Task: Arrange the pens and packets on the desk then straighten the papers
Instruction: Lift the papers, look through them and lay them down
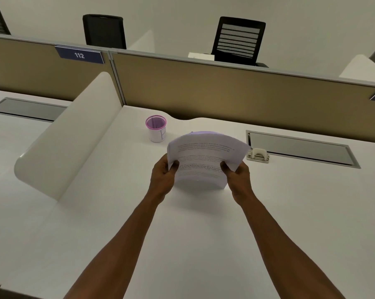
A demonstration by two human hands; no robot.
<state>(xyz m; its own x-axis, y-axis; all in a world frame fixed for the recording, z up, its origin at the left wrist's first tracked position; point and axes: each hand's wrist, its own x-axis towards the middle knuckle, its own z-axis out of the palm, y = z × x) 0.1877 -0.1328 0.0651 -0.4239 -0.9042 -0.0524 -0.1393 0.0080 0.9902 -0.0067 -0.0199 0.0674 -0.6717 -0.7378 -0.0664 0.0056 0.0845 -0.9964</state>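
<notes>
A stack of printed white papers (203,156) stands upright on its lower edge on the white desk (203,234), bowed toward me. My left hand (164,175) grips its left side and my right hand (236,176) grips its right side, thumbs on the front sheet. A pink mesh pen cup (156,128) stands behind and to the left of the papers; what it contains is hidden. No loose pens or packets show on the desk.
A white hole punch (258,155) sits right of the papers, beside a grey cable tray lid (300,147). A white curved divider (74,139) bounds the desk on the left. A tan partition (225,91) runs along the back, with black chairs beyond.
</notes>
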